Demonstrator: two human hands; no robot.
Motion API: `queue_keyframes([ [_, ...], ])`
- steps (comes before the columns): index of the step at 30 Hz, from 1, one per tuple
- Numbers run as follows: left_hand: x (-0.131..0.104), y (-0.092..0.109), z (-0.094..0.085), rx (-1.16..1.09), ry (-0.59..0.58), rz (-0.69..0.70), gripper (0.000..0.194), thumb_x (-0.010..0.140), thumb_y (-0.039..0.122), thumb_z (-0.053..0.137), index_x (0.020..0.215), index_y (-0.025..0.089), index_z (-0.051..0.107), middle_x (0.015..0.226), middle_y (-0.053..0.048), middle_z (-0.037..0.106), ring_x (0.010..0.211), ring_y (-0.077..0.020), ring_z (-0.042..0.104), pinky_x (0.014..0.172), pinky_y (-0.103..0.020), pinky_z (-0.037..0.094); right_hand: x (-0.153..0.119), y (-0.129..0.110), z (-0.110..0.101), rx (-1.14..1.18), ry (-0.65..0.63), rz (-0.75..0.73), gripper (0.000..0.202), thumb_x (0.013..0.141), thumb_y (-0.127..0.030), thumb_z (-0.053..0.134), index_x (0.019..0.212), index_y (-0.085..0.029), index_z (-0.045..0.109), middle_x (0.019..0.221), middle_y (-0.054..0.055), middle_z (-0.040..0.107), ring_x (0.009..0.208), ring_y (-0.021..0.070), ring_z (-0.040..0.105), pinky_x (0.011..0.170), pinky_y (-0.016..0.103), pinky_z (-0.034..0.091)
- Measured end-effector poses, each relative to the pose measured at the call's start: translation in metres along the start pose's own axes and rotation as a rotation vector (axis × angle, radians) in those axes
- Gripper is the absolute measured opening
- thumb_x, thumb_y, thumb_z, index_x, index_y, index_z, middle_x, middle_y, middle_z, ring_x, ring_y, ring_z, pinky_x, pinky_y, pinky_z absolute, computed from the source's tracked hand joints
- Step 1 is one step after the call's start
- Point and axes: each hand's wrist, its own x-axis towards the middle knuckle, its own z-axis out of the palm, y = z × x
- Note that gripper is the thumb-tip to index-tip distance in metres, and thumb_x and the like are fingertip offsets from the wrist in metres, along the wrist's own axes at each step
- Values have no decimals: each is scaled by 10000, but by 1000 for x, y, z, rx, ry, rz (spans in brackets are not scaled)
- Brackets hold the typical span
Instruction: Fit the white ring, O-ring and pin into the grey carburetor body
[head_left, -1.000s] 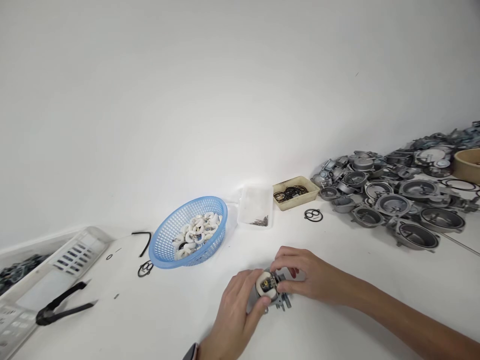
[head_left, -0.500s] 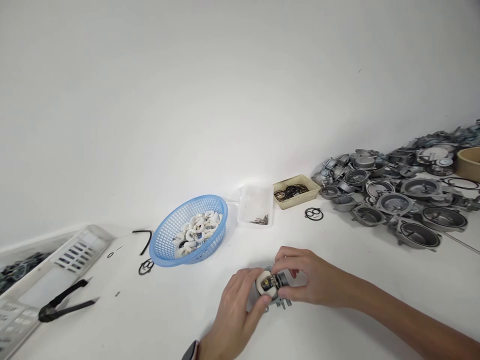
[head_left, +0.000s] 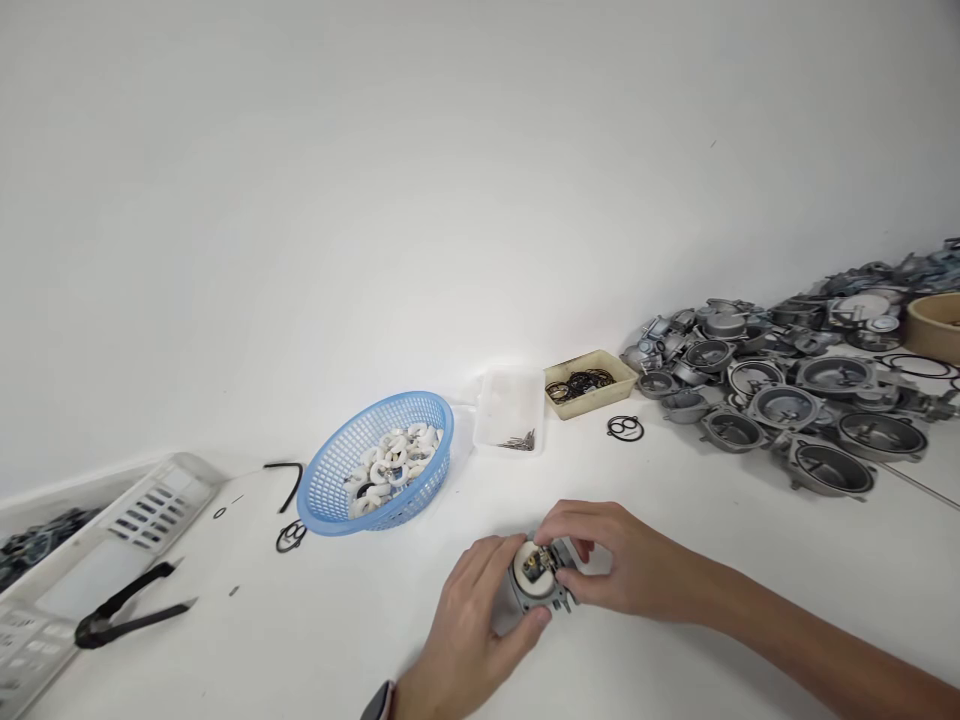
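Note:
On the white table in front of me is a grey metal carburetor body [head_left: 527, 599] with a white ring-shaped float [head_left: 523, 580] on its upper face. Brass-coloured parts show in the float's middle. My left hand [head_left: 476, 620] grips the body from the left, fingers over the far edge and thumb at the near edge. From the right, my right hand [head_left: 611, 555] pinches at the float's hinge side with thumb and forefinger. Its fingertips partly cover that spot, so any small piece between them cannot be made out.
Behind stand a blue basket [head_left: 315, 490] of white floats, a clear tray [head_left: 510, 395] with thin pins and a yellowish tray [head_left: 592, 402] of black rings. Metal float bowls [head_left: 787, 408] are heaped at right. Black-handled pliers [head_left: 112, 620] lie at left beside a white crate [head_left: 146, 515].
My left thumb has slid off the float to the body's near edge, so more of the float shows. My right fingertips have shifted slightly left over the hinge side.

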Motion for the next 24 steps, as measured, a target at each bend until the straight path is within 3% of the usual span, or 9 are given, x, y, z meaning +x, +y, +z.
queue_keyframes([
  [24, 3, 3, -3, -18, -59, -2, 550, 994, 332, 653, 1496, 265, 437, 1333, -116, 645, 1211, -306, 609, 1011, -488, 550, 0, 0, 3, -8, 7, -4, 316, 878, -118, 611, 1153, -240, 707, 1052, 20, 694, 708, 115, 538, 680, 250, 491],
])
